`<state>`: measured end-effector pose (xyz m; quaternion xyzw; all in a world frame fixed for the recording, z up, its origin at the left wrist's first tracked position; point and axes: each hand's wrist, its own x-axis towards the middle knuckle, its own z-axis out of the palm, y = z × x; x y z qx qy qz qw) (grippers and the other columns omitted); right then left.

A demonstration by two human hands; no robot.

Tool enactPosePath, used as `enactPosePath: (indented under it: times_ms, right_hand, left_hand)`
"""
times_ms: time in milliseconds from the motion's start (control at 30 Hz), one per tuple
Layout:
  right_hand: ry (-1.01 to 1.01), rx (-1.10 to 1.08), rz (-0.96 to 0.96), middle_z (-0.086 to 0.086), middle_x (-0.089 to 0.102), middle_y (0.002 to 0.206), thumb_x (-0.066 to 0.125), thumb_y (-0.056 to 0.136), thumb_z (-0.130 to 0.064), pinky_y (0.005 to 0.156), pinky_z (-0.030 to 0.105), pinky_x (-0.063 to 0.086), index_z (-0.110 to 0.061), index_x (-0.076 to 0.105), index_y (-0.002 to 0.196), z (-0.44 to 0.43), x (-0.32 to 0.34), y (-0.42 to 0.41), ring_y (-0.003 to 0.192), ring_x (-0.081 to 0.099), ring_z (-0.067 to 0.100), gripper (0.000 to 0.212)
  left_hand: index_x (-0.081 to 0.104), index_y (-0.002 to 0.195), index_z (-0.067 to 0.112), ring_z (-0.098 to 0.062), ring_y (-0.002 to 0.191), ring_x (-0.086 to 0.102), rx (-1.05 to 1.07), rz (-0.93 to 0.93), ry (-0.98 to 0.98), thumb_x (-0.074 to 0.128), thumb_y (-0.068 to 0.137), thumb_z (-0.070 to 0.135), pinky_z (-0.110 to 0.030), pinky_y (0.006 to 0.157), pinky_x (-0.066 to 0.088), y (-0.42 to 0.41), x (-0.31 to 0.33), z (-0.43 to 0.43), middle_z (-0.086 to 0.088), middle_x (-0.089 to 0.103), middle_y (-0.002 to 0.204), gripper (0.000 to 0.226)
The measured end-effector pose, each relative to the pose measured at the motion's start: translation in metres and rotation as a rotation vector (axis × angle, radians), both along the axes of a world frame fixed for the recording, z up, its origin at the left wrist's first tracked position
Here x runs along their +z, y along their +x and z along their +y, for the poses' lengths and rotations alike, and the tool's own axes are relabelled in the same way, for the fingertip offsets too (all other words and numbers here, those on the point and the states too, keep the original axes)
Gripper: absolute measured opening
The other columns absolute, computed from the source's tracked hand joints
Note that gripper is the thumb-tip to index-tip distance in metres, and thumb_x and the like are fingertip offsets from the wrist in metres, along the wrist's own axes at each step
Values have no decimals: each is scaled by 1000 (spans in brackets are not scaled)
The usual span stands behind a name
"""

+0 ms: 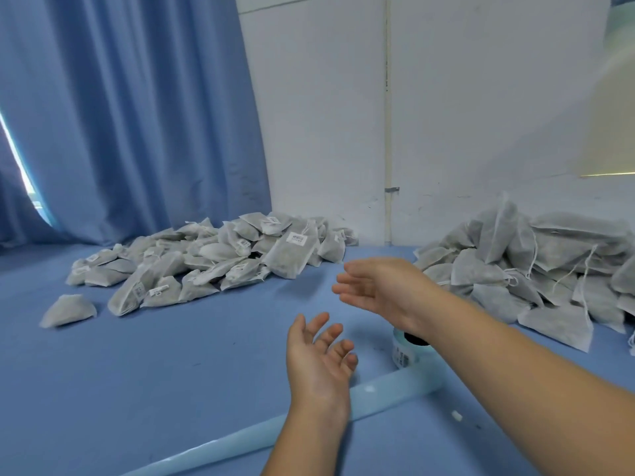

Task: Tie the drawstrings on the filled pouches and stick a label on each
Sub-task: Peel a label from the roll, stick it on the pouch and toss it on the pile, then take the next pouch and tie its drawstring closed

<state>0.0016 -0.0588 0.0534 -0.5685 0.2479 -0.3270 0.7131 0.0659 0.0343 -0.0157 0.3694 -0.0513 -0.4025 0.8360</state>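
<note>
Left hand (319,359) palm up over table (171,372), grip wide, holding nothing. Right hand (378,286) further out, fingers straight, pointing left, grip wide too, empty. I see labelled pouches (213,266) heaped far left near curtain (120,115). Plain pouches (536,269), strings dangling, heaped right. Label roll (405,352) under right wrist, its backing strip (378,393) running across table beneath left wrist.

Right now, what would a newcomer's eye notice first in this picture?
The left hand and right hand hover open and empty over the blue table. Behind them lie two heaps of grey pouches: the labelled heap at back left, the heap with loose drawstrings at right. A pale blue label strip runs across the front.
</note>
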Motion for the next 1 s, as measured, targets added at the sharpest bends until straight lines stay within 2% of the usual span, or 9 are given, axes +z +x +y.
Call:
enactPosePath:
  times_ms: [67, 167, 300, 400, 533, 667, 767, 900, 1000]
  right_hand:
    - [-23, 20, 99, 17, 71, 94, 60, 91, -8, 62, 28, 58, 3, 64, 99, 0, -15, -15, 77, 73, 24, 14]
    - [-62, 4, 158, 12, 74, 86, 57, 92, -9, 59, 28, 56, -2, 67, 97, -2, -37, -49, 72, 72, 24, 14]
    - [-50, -24, 131, 15, 71, 79, 54, 92, -5, 52, 26, 52, -2, 70, 90, -5, -60, -117, 59, 66, 23, 17]
    - [1, -90, 136, 18, 68, 75, 54, 91, -2, 47, 26, 50, 1, 70, 89, -14, -70, -169, 54, 63, 24, 17]
    - [114, -235, 72, 16, 67, 73, 53, 90, -3, 45, 25, 50, 3, 68, 94, -33, -83, -223, 52, 61, 23, 16]
    - [219, -407, 39, 9, 69, 71, 54, 90, -8, 50, 26, 49, -1, 66, 98, -58, -91, -252, 52, 63, 19, 16]
    - [258, -440, -7, 6, 71, 70, 57, 88, -10, 48, 25, 49, -4, 65, 97, -69, -88, -257, 52, 64, 17, 13]
    - [301, -477, -32, 3, 70, 66, 59, 88, -10, 45, 23, 48, -5, 65, 97, -80, -88, -268, 50, 64, 15, 12]
    - [337, -539, -49, 2, 69, 64, 59, 88, -9, 47, 24, 46, -5, 65, 97, -88, -90, -279, 49, 63, 14, 12]
  left_hand:
    - [63, 97, 8, -19, 51, 47, -50, -52, -5, 45, 97, 40, -30, 52, 35, -2, -1, -2, -6, 58, 72, 36]
    - [62, 92, 9, -16, 45, 46, -124, -174, 0, 46, 97, 35, -28, 50, 33, -10, -2, -7, -3, 56, 60, 31]
    - [67, 83, 10, -15, 45, 46, -153, -525, 65, 50, 94, 17, -23, 46, 35, -26, -8, -7, -2, 57, 63, 21]
    - [67, 80, 16, -14, 52, 48, -177, -857, 122, 53, 95, 6, -20, 50, 38, -40, -15, -4, 3, 60, 66, 22]
    - [68, 79, 31, -9, 59, 47, -226, -1256, 189, 62, 91, 6, -19, 58, 39, -62, -24, -4, 9, 56, 66, 28]
    - [68, 84, 28, -4, 57, 49, -250, -1391, 172, 62, 91, 4, -13, 58, 40, -82, -13, -28, 16, 60, 69, 26]
    - [64, 92, 32, -1, 56, 50, -293, -1558, 210, 58, 92, 15, -13, 56, 42, -100, 5, -61, 22, 60, 77, 18]
    - [57, 108, 30, -1, 80, 52, -341, -1959, 373, 53, 91, 27, -24, 77, 45, -128, 21, -116, 18, 54, 104, 18]
    - [58, 116, 23, -12, 104, 52, -403, -2070, 492, 50, 92, 25, -31, 91, 46, -147, 21, -158, 8, 55, 116, 26]
